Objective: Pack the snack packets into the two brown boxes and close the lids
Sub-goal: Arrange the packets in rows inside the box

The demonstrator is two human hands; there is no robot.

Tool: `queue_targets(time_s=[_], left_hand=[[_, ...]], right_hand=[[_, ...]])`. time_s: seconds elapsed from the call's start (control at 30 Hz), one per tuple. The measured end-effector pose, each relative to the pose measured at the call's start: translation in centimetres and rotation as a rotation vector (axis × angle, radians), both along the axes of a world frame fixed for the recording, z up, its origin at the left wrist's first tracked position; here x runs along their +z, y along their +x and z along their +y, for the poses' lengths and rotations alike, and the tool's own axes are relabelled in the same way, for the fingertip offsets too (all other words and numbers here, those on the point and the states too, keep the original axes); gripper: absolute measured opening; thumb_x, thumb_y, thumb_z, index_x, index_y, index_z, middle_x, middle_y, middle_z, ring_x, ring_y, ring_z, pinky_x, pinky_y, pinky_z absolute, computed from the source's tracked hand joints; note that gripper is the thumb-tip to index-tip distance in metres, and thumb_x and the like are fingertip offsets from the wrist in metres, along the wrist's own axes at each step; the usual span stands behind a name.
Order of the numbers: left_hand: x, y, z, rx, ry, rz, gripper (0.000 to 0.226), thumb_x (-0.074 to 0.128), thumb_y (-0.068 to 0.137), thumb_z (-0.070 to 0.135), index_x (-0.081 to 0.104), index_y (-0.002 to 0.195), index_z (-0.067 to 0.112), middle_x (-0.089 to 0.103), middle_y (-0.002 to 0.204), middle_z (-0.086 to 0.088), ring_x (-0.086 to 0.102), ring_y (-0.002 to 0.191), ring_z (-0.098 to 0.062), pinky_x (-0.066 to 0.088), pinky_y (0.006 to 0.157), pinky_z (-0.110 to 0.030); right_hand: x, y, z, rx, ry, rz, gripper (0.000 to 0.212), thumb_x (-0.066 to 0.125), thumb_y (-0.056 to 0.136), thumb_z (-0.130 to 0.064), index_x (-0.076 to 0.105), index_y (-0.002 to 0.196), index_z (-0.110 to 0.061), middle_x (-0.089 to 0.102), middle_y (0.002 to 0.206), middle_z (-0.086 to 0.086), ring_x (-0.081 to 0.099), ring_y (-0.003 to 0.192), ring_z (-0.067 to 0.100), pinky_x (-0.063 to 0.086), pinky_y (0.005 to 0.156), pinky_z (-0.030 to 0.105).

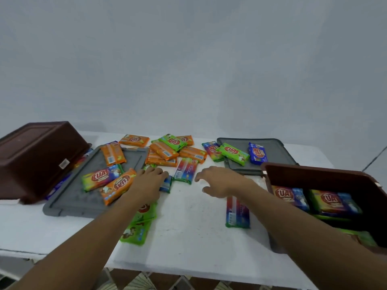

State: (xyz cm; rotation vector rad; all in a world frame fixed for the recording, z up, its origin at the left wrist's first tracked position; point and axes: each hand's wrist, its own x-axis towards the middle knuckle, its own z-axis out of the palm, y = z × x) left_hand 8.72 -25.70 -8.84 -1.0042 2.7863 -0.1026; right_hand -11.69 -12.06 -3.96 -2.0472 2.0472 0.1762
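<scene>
Here the left hand (149,181) covers a half-hidden packet (166,184) (grip unclear); the right hand (217,182) hovers empty, fingers spread.

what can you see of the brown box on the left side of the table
The dark brown plastic box sits overturned and tilted at the left end of the white table, its recessed base facing up. A small white sticker is on the side facing the camera. Blue snack packets poke out from under it, and it borders the grey plastic lid.
</scene>
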Motion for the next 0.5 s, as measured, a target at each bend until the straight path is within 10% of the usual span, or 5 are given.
queue_targets(time_s=[0.17,0.27,0.5], left_hand=[[0.4,0.0,-2.4,0.020,0.161,0.412,0.021,0.047,0.098,0.019,0.062,0.112,0.015,0.065,0.112,-0.008,0.060,0.104,-0.031,0.046,0.074,-0.036],[1.2,0.3,-4.2,0.090,0.270,0.664,0.028,0.043,0.103,0.022,0.062,0.116,0.007,0.066,0.110,-0.015,0.060,0.096,-0.034,0.042,0.068,-0.034],[2.6,0.4,-5.1,0.225,0.671,0.890,0.026,0.044,0.103,0.016,0.060,0.083,0.017,0.064,0.082,-0.006,0.062,0.070,-0.013,0.049,0.059,-0.026]], right_hand=[[-3.3,2.5,-2.6,-0.101,0.073,-0.020,0.076,0.046,0.094,-0.008,0.005,0.156,-0.027,0.011,0.163,0.000,0.013,0.148,0.025,0.027,0.112,0.052],[-4.8,3.1,-2.6,-0.153,0.014,-0.025,0.075,0.046,0.099,-0.028,-0.005,0.155,-0.029,0.013,0.163,0.001,0.016,0.146,0.025,0.028,0.109,0.053],[-6.6,4.3,-0.7,-0.368,-0.145,0.015,0.073,0.049,0.087,-0.067,0.031,0.144,-0.024,0.023,0.152,0.009,0.024,0.135,0.031,0.039,0.103,0.047]])
